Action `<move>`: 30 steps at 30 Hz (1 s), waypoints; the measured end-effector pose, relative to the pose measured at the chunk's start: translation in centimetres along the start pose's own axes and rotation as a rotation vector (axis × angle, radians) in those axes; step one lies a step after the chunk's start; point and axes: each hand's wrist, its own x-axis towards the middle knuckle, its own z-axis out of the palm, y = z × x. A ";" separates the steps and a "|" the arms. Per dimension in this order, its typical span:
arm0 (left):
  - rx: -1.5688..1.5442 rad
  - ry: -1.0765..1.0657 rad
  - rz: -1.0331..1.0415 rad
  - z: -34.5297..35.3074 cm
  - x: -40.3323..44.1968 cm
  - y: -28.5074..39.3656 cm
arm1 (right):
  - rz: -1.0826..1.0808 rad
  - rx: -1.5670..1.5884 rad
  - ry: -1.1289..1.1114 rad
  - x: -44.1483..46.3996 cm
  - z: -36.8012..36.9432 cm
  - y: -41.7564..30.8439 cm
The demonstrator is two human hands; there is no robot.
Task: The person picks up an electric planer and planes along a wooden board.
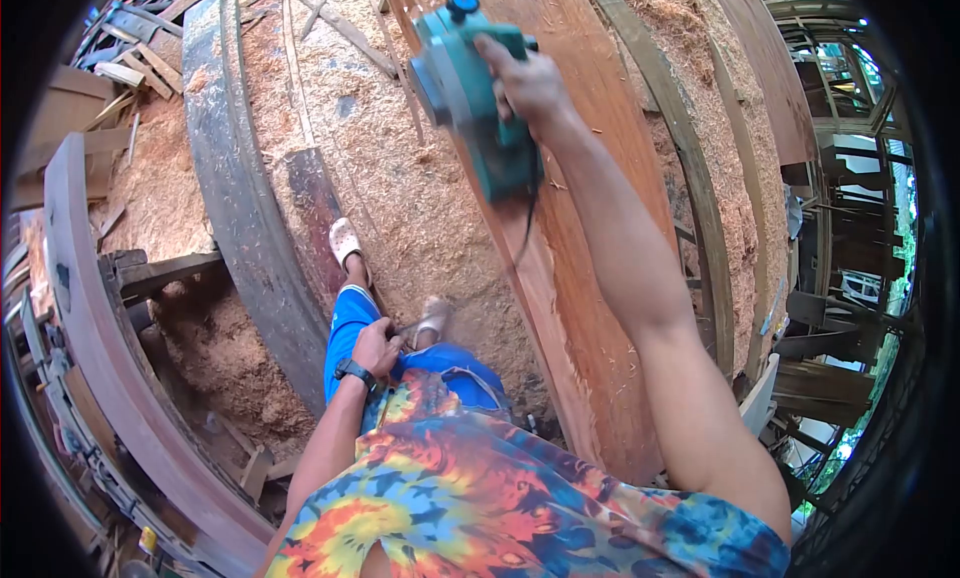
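Note:
My right hand (530, 86) is wrapped round the rear handle of a green electric hand planer (478, 108) with a blue knob on top. The planer sits on a long, wide reddish-brown plank (580, 168), toward its far end, and is slightly blurred. From its near end a dark cord (527, 233) hangs over the wood. My left hand (377, 348), with a black watch on the wrist, rests by my blue shorts with its fingers curled. What those fingers hold, if anything, cannot be made out.
Wood shavings (400, 193) cover the ground around my feet. A long dark board (225, 148) lies to the left, with a purplish plank (95, 278) beyond it. Right of the workpiece run narrow timber strips (690, 128). Stacked lumber (830, 378) stands at the far right.

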 end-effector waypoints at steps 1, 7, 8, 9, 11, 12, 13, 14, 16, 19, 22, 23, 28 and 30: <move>-0.010 0.018 0.013 -0.8 0.0 0.4 | -0.026 0.016 -0.010 2.6 0.6 -0.4; -0.056 0.121 0.007 -3.1 -0.4 0.2 | -0.093 -0.024 -0.095 9.3 2.1 -2.1; -0.073 0.138 0.023 -3.3 -0.4 -0.6 | -0.111 -0.008 -0.116 9.3 1.9 -1.7; -0.090 0.152 0.040 -3.3 -0.1 -1.9 | -0.128 0.007 -0.134 9.0 1.5 -1.2; -0.073 0.188 0.035 -2.9 -0.9 -2.5 | -0.096 0.000 -0.128 5.9 0.2 0.6; -0.070 0.163 -0.035 -3.3 -2.0 -1.0 | -0.061 -0.023 -0.103 2.5 -0.7 1.5; -0.033 0.135 -0.093 -2.9 -2.3 -1.1 | -0.029 -0.049 -0.080 -0.8 -1.7 2.1; 0.002 0.113 -0.149 -2.5 -2.7 -1.2 | -0.079 0.006 -0.113 -3.8 -2.7 4.0; 0.149 0.102 -0.084 -0.7 -3.7 -0.7 | -0.002 0.030 -0.166 -11.7 -5.6 6.1; 0.271 0.005 -0.011 3.0 -4.3 0.0 | 0.235 -0.020 -0.113 -25.2 -9.7 9.6; 0.407 -0.193 0.085 6.4 -4.3 2.7 | 0.238 -0.001 -0.022 -38.3 -13.1 13.8; 0.430 -0.262 0.100 7.6 -4.0 2.8 | 0.284 -0.078 -0.019 -42.3 -14.4 14.9; 0.554 -0.597 0.309 13.2 -3.3 2.0 | 0.520 -0.178 0.088 -58.6 -18.7 19.8; 0.416 -0.794 0.306 13.7 -3.7 3.0 | 0.502 -0.226 0.086 -60.9 -19.4 20.0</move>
